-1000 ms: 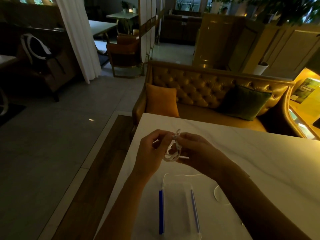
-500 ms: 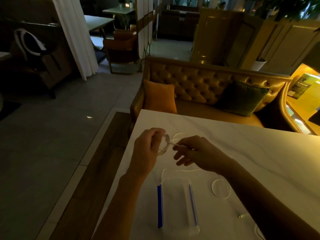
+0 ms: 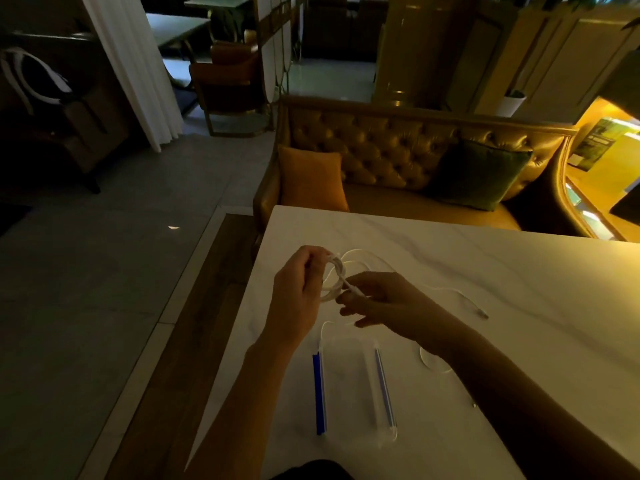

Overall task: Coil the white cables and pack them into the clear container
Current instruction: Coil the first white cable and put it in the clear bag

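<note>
White cable (image 3: 333, 279), partly wound into a small coil, is held above a pale marble table (image 3: 519, 289) near its left edge. The left hand (image 3: 299, 296) is closed around the coil's left side, so the loop stands nearly upright. The right hand (image 3: 384, 303) pinches a short stiff end of the same cable between thumb and forefinger, with that end slanting up and left into the coil. From the coil a loose length arcs away across the table to the right, its long axis running left to right, and ends in a small plug (image 3: 482, 312) pointing right. Nearer the person, under the hands, lies one clear container (image 3: 349, 386), flat on the table, its long axis running away from the viewer, with a bright blue strip on its left edge and a fainter one on its right. A second cable (image 3: 426, 358) lies in a small loop just right of the container, partly hidden by the right forearm. Two cables can be counted, and one container. Beyond the table is a tufted tan leather sofa (image 3: 381, 143) with one orange cushion (image 3: 311, 178) and one dark green cushion (image 3: 481, 174). The room is dim.
</note>
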